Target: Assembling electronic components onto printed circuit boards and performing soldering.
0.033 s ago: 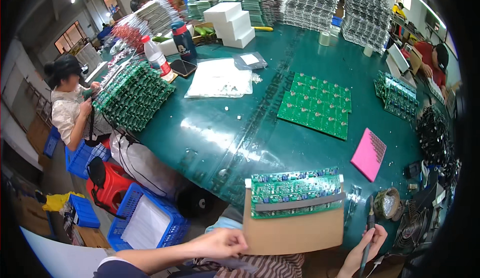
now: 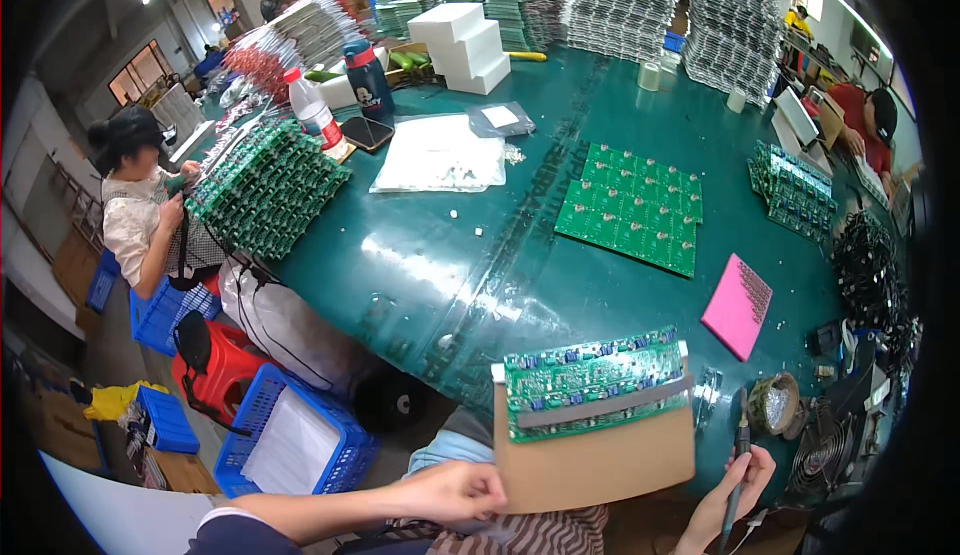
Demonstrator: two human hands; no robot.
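My left hand is closed on the lower left edge of a brown cardboard sheet at the table's near edge. A populated green circuit board lies on the cardboard, with a grey strip across it. To the right, my right hand is wrapped round a soldering iron, its tip pointing up and away, apart from the board. Just beyond the iron sits a roll of tape. A pink foam block with small parts stuck in it lies farther off, near a green circuit panel.
Stacked circuit boards stand at the left, beside a co-worker. A bottle, a flask, a phone and a white bag are farther back. Blue crates stand on the floor at lower left. Black cables heap up at right.
The cardboard and the circuit board on it have shifted slightly right and nearer. My left hand has moved a little right with them. My right hand stays nearly still with the soldering iron.
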